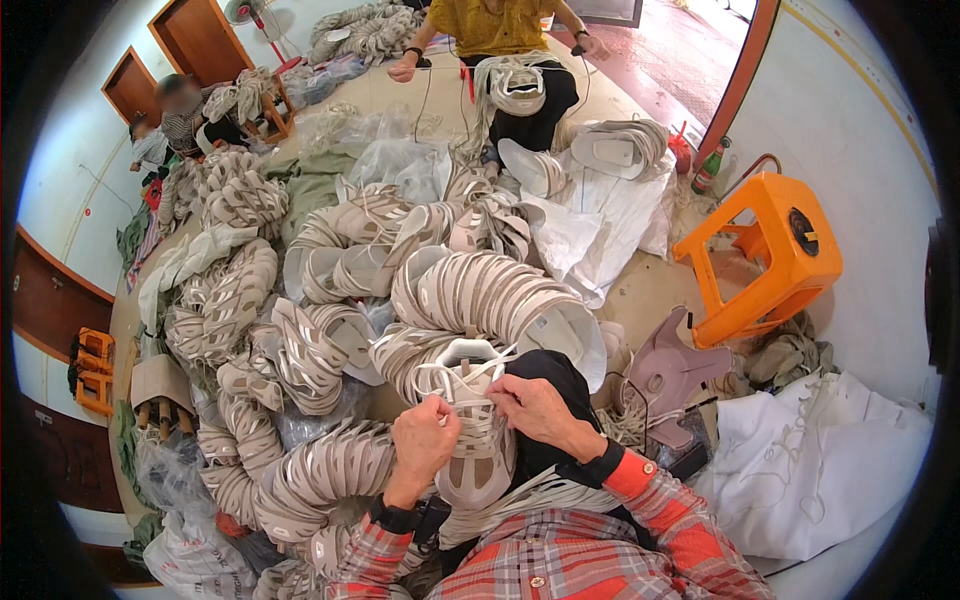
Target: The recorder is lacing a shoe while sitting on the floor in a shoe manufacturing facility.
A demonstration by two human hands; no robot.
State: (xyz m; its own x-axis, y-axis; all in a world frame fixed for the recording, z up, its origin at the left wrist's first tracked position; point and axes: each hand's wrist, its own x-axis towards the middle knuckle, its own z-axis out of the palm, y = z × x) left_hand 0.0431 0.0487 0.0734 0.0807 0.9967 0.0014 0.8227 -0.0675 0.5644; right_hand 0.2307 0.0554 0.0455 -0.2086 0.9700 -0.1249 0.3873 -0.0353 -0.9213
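Shoe upper (pixel 473 474), beige and white, sits at the person's lap, lower centre, toe toward the wearer, ankle opening facing away. White lace (pixel 463 386) runs across its front, loose loops near the opening. Left hand (pixel 425 441): fingers curled, pinching lace at the upper's left side. Right hand (pixel 546 412): thumb and fingertips pinching lace at the right side, beside dark-trousered leg (pixel 562 378). Hands apart, upper between. Curved stack of uppers (pixel 480 295) just beyond; more stacks left. Orange stool (pixel 742 262) at right, white sheet (pixel 825 475) below it. Co-worker in yellow top (pixel 490 28) sits opposite, arms out, another upper (pixel 518 92) on lap.
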